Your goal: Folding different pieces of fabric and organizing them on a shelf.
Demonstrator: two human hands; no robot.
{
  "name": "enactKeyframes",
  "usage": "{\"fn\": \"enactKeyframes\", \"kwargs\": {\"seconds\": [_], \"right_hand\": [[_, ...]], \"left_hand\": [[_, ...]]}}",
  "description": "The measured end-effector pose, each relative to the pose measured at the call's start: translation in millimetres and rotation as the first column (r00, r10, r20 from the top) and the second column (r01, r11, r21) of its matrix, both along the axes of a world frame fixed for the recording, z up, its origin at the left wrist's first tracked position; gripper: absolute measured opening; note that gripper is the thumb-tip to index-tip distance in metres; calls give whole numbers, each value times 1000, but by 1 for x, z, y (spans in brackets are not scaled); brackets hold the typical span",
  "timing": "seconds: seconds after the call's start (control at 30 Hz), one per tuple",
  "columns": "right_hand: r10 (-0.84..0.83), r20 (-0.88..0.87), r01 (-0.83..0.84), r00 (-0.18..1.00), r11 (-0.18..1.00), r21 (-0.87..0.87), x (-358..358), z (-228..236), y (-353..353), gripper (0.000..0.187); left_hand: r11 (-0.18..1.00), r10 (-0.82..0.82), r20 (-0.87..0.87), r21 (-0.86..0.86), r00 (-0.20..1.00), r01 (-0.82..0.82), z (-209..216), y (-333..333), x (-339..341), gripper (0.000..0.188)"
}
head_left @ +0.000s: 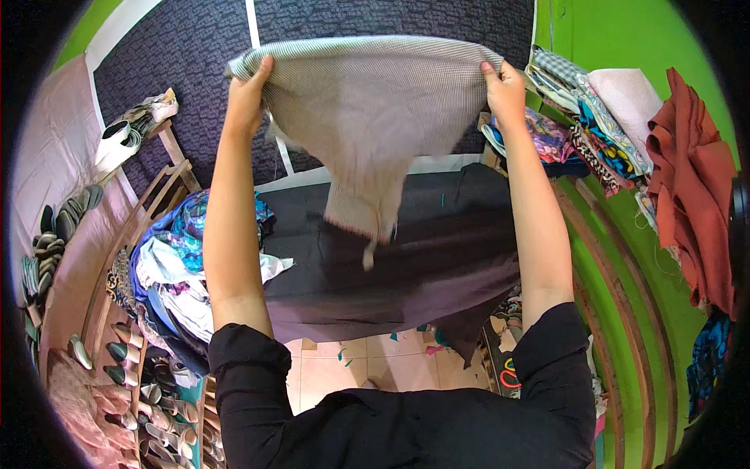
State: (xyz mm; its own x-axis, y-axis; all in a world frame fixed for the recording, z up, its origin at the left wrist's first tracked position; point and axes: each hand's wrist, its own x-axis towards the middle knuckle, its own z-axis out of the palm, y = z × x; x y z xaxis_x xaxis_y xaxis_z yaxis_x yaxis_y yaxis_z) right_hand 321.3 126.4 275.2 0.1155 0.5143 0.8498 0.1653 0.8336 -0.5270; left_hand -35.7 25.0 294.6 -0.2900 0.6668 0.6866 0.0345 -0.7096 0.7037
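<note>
Over the dark cloth (461, 227), the left hand (248, 100) and right hand (506, 98) pinch opposite upper corners of the striped fabric (375, 98), which hangs between.

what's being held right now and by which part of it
A finely patterned grey cloth: the left hand grips the left end of its upper edge, the right hand the right end.

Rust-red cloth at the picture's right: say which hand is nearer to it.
Right. The right hand holds the grey cloth by its right end, left of the rust-red cloth and apart from it; the left hand holds the other end, farther left.
</note>
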Motion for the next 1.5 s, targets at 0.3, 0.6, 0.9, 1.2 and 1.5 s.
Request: {"fn": "enactKeyframes", "kwargs": {"seconds": [0.3, 0.6, 0.9, 1.2, 1.5], "right_hand": [[-88, 216, 123, 972, 981, -153, 26, -146, -72, 27], [109, 136, -8, 985, 810, -587, 58, -387, -164, 20], [183, -243, -304, 953, 552, -776, 64, -388, -178, 28], [-20, 842, 568, 540, 747, -346, 38, -364, -204, 96], [-81, 879, 455, 470, 876, -162, 72, -393, -183, 48]], "left_hand": [[968, -51, 227, -230, 973, 105, -158, -50, 7, 53], [638, 132, 396, -735, 908, 228, -423, -143, 9, 25], [676, 510, 63, -646, 858, -354, -430, -159, 45, 52], [568, 220, -974, 81, 57, -819, -447, -159, 47, 78], [657, 335, -941, 206, 37, -725, -420, -174, -7, 32]]}}
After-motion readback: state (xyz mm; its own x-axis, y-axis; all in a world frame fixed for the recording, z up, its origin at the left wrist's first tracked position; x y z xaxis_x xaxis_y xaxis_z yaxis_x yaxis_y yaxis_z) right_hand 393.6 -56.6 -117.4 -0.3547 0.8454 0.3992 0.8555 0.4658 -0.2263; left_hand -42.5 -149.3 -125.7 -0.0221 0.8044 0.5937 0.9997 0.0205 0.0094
